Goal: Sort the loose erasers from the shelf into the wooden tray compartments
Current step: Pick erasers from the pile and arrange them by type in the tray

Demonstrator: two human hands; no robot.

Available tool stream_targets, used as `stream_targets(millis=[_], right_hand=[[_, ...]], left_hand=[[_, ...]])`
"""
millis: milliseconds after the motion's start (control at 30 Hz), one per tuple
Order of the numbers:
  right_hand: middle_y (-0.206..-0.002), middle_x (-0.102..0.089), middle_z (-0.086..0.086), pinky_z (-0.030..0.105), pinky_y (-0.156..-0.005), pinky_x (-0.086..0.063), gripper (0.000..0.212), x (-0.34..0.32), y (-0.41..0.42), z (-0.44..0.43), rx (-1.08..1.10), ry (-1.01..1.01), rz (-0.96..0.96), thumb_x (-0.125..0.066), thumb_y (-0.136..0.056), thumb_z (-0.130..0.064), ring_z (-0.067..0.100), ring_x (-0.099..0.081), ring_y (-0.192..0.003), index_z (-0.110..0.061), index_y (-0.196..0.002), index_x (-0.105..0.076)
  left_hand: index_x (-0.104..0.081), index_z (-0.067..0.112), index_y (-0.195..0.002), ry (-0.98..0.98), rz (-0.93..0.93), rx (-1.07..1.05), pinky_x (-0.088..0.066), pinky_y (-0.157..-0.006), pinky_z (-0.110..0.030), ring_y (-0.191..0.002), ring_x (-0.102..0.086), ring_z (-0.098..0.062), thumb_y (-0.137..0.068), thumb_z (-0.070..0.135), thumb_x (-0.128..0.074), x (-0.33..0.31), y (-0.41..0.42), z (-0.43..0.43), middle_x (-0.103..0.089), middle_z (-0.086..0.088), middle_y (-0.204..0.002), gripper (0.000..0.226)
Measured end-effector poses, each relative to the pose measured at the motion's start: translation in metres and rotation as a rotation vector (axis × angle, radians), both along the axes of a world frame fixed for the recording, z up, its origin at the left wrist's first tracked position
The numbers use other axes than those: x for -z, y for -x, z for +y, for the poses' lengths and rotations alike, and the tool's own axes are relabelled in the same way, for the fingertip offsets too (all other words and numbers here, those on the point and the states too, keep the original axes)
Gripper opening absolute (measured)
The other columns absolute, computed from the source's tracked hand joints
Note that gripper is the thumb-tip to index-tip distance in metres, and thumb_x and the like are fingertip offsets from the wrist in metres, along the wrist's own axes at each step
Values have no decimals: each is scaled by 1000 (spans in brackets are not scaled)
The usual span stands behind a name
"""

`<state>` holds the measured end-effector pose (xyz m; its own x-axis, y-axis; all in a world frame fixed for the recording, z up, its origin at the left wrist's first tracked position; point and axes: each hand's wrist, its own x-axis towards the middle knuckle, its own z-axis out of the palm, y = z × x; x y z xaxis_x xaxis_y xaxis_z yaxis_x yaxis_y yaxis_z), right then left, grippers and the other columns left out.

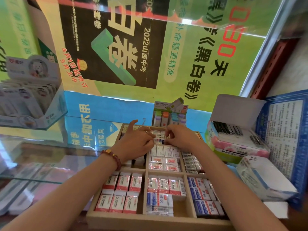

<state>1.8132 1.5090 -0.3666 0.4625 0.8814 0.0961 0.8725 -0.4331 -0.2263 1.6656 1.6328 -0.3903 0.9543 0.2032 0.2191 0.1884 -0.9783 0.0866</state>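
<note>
Green and blue posters fill the background behind the wooden tray, which sits at lower centre of the frame with its compartments packed with erasers. Over its far middle compartment I see the left hand and right hand meet, both with fingers curled, pinching the small erasers there.

Erasers read "2B", the black poster "2022", a green box "AIHAO".
</note>
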Motion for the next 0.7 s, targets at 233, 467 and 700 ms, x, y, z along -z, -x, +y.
stream_targets(millis=[233, 467, 700], right_hand=[[-88, -57, -7, 27, -73, -44, 7, -1, -1, -1, 14, -38, 105, -62, -88, -20, 13, -54, -85, -24, -92, -59], [-88, -63, -3, 33, -76, -49, 6, -13, 17, 16, 44, -276, 165, -59, -91, -27, 15, -59, -83, -21, -89, -60], [-141, -44, 2, 43, -98, -46, 53, -5, 43, 58, -89, 116, -7, -64, -86, -42, 23, -50, -121, -25, -135, -51]], left_hand=[[-69, 24, -95, 78, -112, 23, 2, -113, -36, -128, -37, 0, -91, 37, -25, -4, 2, -1, -59, 17, -125, 46], [-65, 31, -83, 413, -404, -125, -47, -89, -36, -87, -60, -7, -89, 10, -56, -29, 40, 53, -64, 13, -90, 23], [-61, 29, -121, 211, -116, -274, -40, -93, -30, -116, -53, -15, -93, 34, -54, -15, 53, 57, -59, 7, -127, 29]])
